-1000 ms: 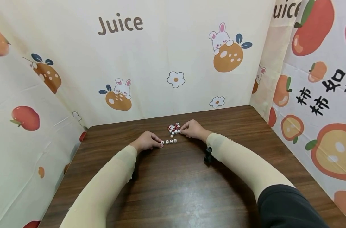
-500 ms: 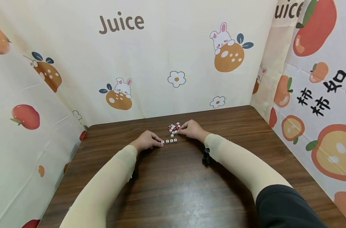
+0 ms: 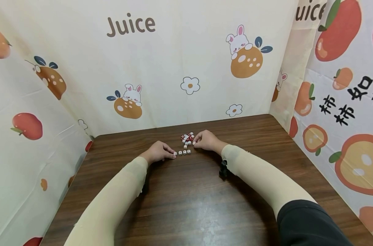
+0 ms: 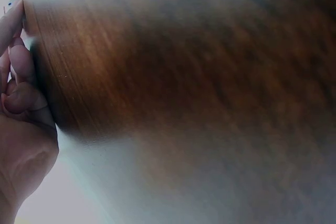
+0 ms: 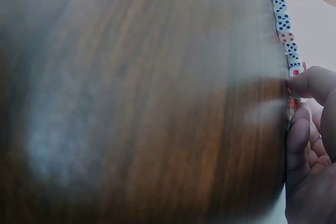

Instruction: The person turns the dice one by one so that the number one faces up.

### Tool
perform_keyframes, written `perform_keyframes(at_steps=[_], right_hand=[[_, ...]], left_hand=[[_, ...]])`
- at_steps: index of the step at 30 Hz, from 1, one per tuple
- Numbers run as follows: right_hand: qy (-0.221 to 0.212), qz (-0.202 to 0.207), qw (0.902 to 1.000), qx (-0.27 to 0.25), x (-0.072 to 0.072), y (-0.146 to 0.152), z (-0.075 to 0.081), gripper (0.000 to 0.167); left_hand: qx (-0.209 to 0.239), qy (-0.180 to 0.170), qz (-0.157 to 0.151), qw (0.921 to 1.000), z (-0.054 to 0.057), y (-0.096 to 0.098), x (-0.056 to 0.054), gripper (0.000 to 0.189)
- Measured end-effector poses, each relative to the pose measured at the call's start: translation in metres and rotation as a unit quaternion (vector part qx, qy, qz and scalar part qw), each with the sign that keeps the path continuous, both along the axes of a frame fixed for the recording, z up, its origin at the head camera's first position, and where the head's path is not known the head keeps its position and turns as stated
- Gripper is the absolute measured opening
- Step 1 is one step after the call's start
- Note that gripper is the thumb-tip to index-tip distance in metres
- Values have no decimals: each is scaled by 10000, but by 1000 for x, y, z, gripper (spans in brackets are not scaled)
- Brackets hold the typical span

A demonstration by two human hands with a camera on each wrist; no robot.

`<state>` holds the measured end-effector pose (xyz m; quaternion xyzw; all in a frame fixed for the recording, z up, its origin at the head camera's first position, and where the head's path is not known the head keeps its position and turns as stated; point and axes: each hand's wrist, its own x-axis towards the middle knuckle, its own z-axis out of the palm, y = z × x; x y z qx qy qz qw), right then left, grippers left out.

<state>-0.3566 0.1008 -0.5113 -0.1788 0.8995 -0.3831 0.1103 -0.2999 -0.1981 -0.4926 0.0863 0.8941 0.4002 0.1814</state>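
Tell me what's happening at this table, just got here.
A person is handling small dice with both bare hands. Four white dice stand in a row on the brown table; the left hand has its fingers on the leftmost die. The right hand pinches another die, just right of a loose red-and-white pile behind the row. That die isn't in the row yet.

Both arms reach forward, converging at the hands. The left arm (image 3: 108, 203), covered to the wrist by a close-fitting cream fabric sleeve, slants inward; the right arm (image 3: 263, 177), in matching cream fabric below a short black cloth sleeve (image 3: 306, 222), angles in opposite. The bare left hand (image 3: 157, 151) pinches between thumb and forefinger. The bare right hand (image 3: 207, 140), slightly farther forward, pinches likewise, its other fingers curled.
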Motion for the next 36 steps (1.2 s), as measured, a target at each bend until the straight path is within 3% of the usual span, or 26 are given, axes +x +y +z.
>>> perform_keyframes(at_steps=[24,30,36], right_hand=[[-33,24,9999,100,6,4,5,17],[65,103,9999,-41,7,8,1,19],[-177,128,9987,-450,10,14,-1,18]], left_hand=[[37,62,-60,10000,-1,-1,0,22],[33,36,-22,10000,-2,-2,0,22],[17,54,-51,10000,-1,-2,0,22]])
